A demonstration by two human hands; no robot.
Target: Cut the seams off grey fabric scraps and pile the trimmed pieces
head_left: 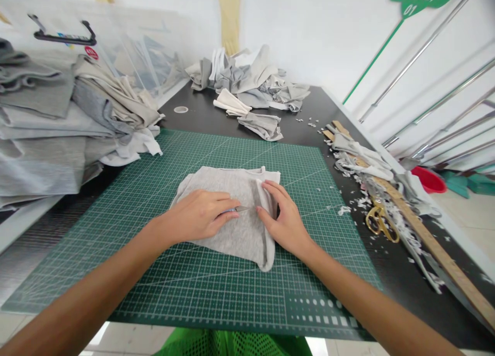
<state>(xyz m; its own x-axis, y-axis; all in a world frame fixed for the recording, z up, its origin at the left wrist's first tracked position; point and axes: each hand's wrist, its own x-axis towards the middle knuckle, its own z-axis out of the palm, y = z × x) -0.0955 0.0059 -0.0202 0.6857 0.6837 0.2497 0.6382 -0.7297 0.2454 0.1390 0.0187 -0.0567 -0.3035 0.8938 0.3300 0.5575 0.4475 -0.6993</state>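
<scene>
A light grey piece of fabric lies on the green cutting mat, with its right edge folded up. My left hand rests over the fabric's left part, fingers closed around a small pointed metal tool that has a bit of blue near the fingers. The tool's tip points right, toward the fold. At the right edge, my right hand holds the folded fabric between thumb and fingers. The thumb is close to the tool's tip.
Grey fabric piles stand at the left and far back. Gold scissors, a long wooden strip and scraps lie along the right edge. A clear bin stands back left.
</scene>
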